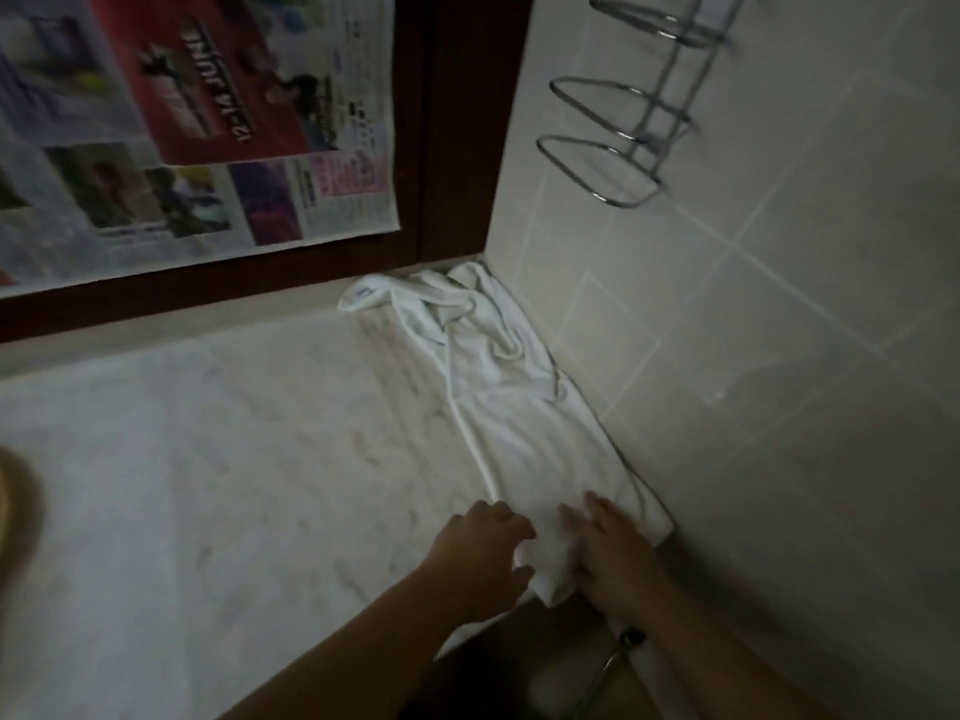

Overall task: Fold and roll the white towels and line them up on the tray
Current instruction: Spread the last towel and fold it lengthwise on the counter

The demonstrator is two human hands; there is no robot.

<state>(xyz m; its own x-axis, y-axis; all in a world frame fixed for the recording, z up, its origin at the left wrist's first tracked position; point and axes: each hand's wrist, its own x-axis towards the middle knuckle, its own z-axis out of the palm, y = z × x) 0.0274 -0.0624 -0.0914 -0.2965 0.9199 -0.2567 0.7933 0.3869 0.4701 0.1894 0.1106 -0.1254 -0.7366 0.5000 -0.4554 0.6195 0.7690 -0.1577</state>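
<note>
A white towel [519, 407] lies in a long folded strip on the marble counter [208, 459], running along the tiled wall from the far corner to the front edge. Its far end is bunched and crumpled. The near end is turned up into a small roll between my hands. My left hand [478, 558] has its fingers curled on the left side of that roll. On the right side, my right hand [608, 548] lies on the towel with its fingers over the rolled end. No tray is in view.
A tiled wall [753, 330] bounds the counter on the right, with a chrome wire rack [623, 142] mounted high on it. A dark wooden frame covered with newspaper [197, 122] stands at the back. A rounded tan edge [8, 491] shows at far left.
</note>
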